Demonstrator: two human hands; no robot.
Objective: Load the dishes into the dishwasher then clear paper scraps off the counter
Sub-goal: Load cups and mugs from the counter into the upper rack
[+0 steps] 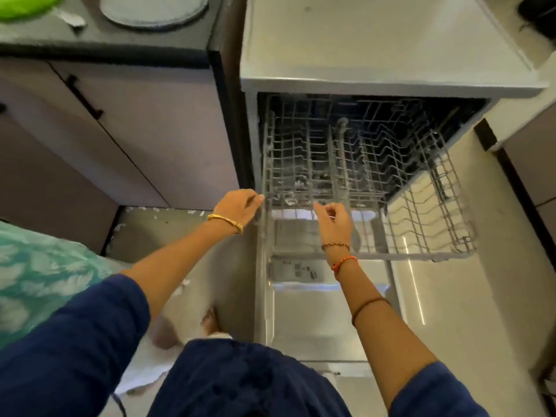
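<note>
Kitchen floor, dishwasher open, upper rack drawn out. Our left hand and right hand pinch its front rim. Plate waits on counter, left of dishwasher. Uneven pull could jam the rack.

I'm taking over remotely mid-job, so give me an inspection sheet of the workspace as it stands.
Surface: dark counter at upper left.
Job's things: dishwasher open; upper rack pulled out, no dishes seen in it; grey plate and green dish on the counter.
Clutter: white paper scraps on the floor.
Grippers: left hand grips the rack's front left corner; right hand pinches its front wire.
Cables: nothing seen.
Surroundings: cabinet door closed.
</note>
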